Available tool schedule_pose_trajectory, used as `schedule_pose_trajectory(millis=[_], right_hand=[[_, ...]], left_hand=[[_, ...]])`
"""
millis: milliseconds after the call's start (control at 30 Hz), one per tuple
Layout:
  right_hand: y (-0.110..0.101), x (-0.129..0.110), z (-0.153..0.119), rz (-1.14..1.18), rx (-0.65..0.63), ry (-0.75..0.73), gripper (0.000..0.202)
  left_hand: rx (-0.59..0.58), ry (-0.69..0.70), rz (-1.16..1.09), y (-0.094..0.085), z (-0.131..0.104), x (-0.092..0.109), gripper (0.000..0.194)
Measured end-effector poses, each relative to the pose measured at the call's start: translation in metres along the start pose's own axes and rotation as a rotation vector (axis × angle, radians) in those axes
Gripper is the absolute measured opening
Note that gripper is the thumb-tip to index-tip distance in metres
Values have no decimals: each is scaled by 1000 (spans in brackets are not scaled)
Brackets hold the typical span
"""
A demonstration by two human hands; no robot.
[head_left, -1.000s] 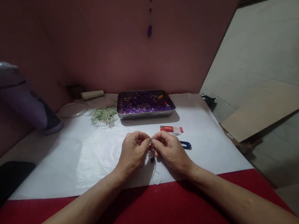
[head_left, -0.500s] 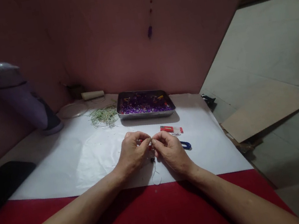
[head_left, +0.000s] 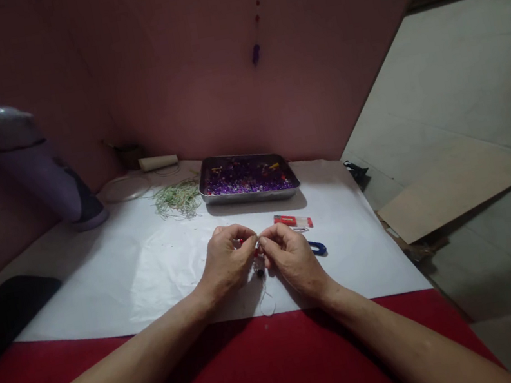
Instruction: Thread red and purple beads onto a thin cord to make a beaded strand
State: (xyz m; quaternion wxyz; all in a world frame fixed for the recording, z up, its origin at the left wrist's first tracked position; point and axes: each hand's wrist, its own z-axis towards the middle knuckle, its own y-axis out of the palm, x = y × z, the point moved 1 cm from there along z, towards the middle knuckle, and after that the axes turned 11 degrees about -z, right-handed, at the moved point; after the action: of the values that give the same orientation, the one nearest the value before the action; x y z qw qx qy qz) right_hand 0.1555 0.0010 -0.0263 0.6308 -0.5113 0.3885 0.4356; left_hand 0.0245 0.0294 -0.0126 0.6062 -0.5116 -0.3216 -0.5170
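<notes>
My left hand and my right hand meet fingertip to fingertip above the white sheet, each closed in a pinch. Between them is a beaded string with red beads and a dark bead; its thin pale end hangs in a loop toward me. The exact spot that the fingertips pinch is hidden. Just beyond my right hand lie a red-and-clear packet and a small silver item. A dark blue tool handle shows beside my right knuckles.
A metal tray of purple beads stands near the wall, with a tangle of pale green thread to its left. A purple bottle and a black flat object are at left. A bead strand hangs on the wall.
Both hands keep nearly the same place and pinch. The dangling beads below the fingers have shifted very slightly.
</notes>
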Motion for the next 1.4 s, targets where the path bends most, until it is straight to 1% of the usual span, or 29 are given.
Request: schedule_pose_trajectory(millis=[100, 400, 567, 833, 1000, 1133, 1267, 1400], right_hand=[[0, 0, 0, 3, 3, 16, 10], [0, -1, -1, 1, 9, 9, 10], [0, -1, -1, -1, 5, 7, 11], [-1, -1, -1, -17, 8, 3, 12], [-1, 0, -1, 1, 0, 6, 12], [0, -1, -2, -11, 16, -9, 12], [0, -1, -2, -40, 22, -15, 11], [0, -1, -2, -58, 25, -21, 12]], left_hand=[[-13, 10, 1, 0, 0, -1, 11], [-12, -16, 20, 1, 0, -2, 8], [8, -11, 45, 0, 0, 0, 8], [5, 31, 72, -1, -1, 4, 9], [-2, 44, 47, -2, -2, 4, 10], [-16, 38, 41, -1, -3, 2, 10], [0, 21, 54, -1, -4, 1, 9], [14, 65, 80, -1, -3, 1, 9]])
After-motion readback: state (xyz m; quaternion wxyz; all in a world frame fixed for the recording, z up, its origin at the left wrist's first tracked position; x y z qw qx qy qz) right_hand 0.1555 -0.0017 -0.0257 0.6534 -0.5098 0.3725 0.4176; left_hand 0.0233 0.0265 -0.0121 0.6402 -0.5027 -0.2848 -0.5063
